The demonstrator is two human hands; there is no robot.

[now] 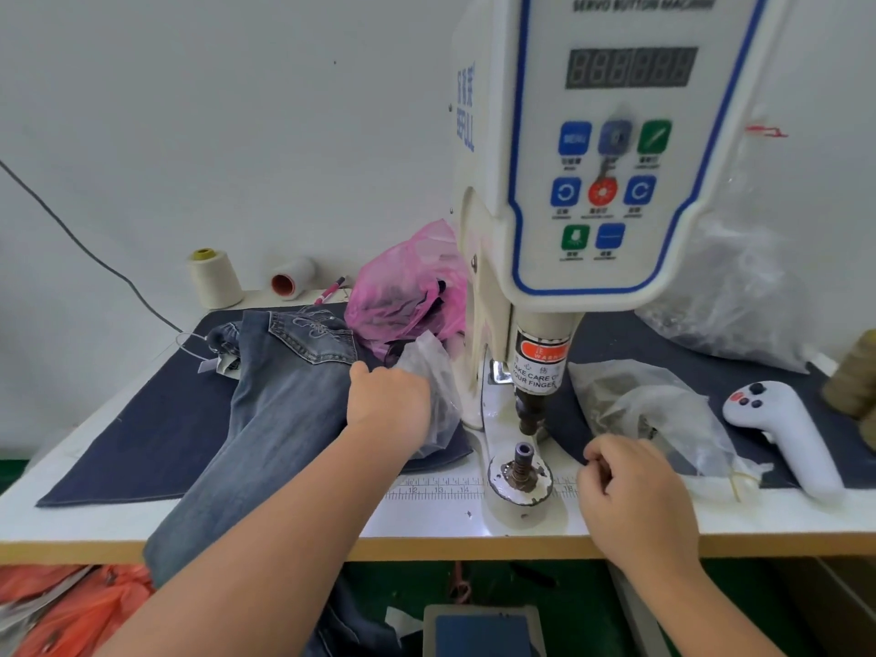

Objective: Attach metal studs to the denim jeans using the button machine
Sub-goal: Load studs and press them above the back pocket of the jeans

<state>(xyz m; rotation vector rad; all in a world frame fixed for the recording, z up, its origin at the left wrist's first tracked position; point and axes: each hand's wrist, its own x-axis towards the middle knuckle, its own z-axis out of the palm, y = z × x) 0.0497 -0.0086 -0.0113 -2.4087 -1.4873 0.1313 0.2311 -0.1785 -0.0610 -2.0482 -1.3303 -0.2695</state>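
Note:
The white button machine point(611, 149) stands at the middle right, its punch head point(533, 410) above the lower die point(521, 459). Faded denim jeans point(265, 410) lie to its left and hang over the table's front edge. My left hand point(388, 403) reaches into a clear plastic bag point(433, 381) beside the machine's column; its fingers are hidden in the bag. My right hand point(630, 490) sits right of the die with fingers curled, pinching something small that I cannot make out. A second clear bag point(659, 410) holding small metal parts lies behind that hand.
A dark blue cloth mat point(142, 429) covers the white table point(450, 519). A pink bag point(403, 291), two thread cones point(213, 277) and a pen sit at the back. A white handheld controller point(782, 429) lies at right. A large clear bag point(739, 286) leans on the wall. A foot pedal point(481, 630) sits below.

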